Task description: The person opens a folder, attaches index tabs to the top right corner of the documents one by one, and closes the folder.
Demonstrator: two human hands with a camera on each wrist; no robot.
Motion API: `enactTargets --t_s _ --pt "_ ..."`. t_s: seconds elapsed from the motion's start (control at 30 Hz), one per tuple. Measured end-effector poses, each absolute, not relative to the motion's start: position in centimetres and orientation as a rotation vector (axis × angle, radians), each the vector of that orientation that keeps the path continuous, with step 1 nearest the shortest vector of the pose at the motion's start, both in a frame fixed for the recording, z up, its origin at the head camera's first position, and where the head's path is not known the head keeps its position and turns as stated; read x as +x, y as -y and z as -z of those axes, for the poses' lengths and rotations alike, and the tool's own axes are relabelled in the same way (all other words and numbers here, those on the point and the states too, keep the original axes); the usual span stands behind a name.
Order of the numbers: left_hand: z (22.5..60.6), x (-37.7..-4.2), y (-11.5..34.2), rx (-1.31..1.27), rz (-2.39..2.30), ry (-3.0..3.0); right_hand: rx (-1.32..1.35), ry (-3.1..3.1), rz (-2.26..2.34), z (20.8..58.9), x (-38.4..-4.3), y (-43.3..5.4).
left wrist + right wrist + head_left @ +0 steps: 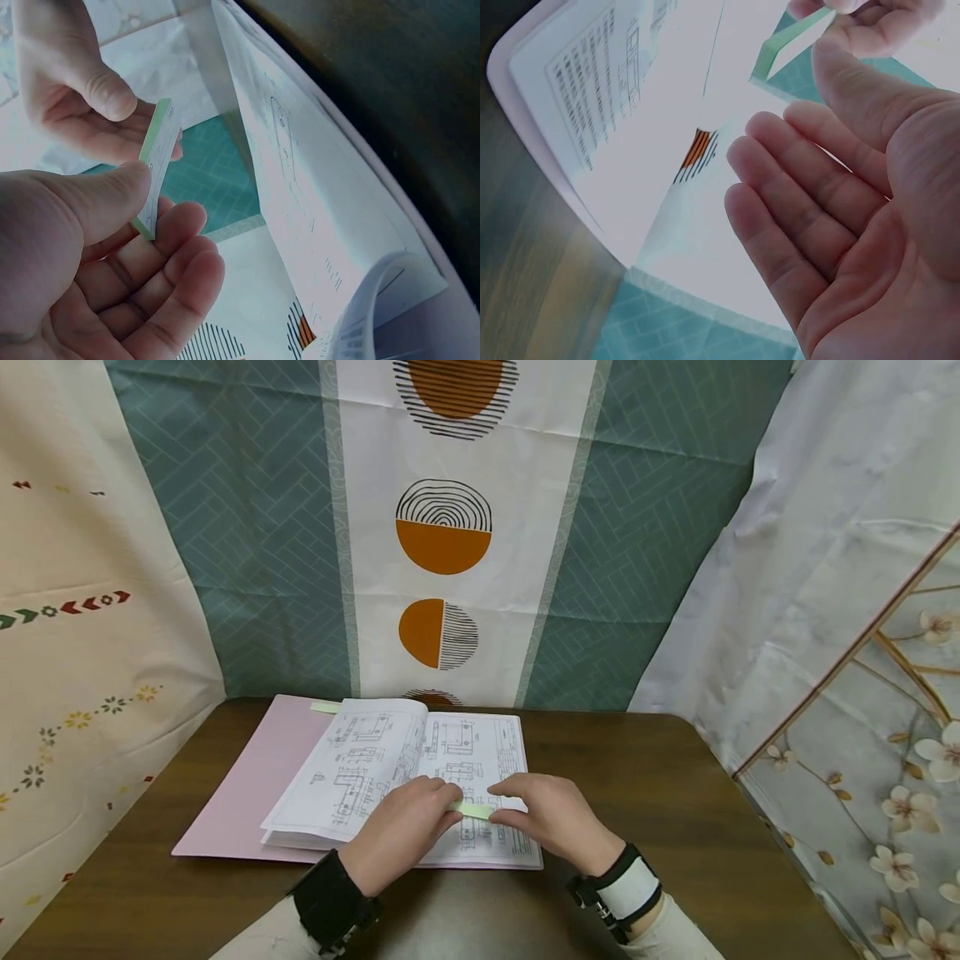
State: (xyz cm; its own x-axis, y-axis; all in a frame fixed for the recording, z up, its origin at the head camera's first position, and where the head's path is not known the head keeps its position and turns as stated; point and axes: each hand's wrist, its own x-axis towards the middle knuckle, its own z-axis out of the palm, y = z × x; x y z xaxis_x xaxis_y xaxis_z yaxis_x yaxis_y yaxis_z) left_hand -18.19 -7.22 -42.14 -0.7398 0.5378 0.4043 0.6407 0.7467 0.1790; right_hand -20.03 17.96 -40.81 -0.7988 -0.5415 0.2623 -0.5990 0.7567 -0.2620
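Observation:
A document with printed technical drawings lies open in a pink folder (243, 785), its left-hand pages (360, 739) curving up from the spine. Over the right-hand page (491, 743), my left hand (408, 822) pinches a narrow light green strip (472, 810) between thumb and fingers. The left wrist view shows the strip (160, 157) with a green edge and a pale face bearing faint marks. My right hand (555, 818) is beside the strip's other end, fingers relaxed and apart; in the right wrist view its palm (855, 247) holds nothing.
A second light green strip (325, 707) lies at the folder's upper edge. Everything rests on a dark brown wooden table (615, 760). Behind it hangs a teal and white patterned cloth (480, 585), with light curtains (847, 610) at the sides.

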Motion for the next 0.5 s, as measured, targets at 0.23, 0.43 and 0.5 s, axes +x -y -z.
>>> enactTargets --t_s 0.23,0.43,0.5 --pt "42.4 -18.4 7.0 -0.902 0.459 2.655 0.964 2.787 -0.498 40.8 -20.3 -17.0" --pt "42.4 -18.3 6.9 -0.910 0.458 2.660 0.945 2.811 -0.519 40.9 -20.3 -16.7" --pt "42.3 -18.3 6.9 -0.913 0.454 2.654 0.942 2.815 -0.520 41.0 -20.2 -16.7"
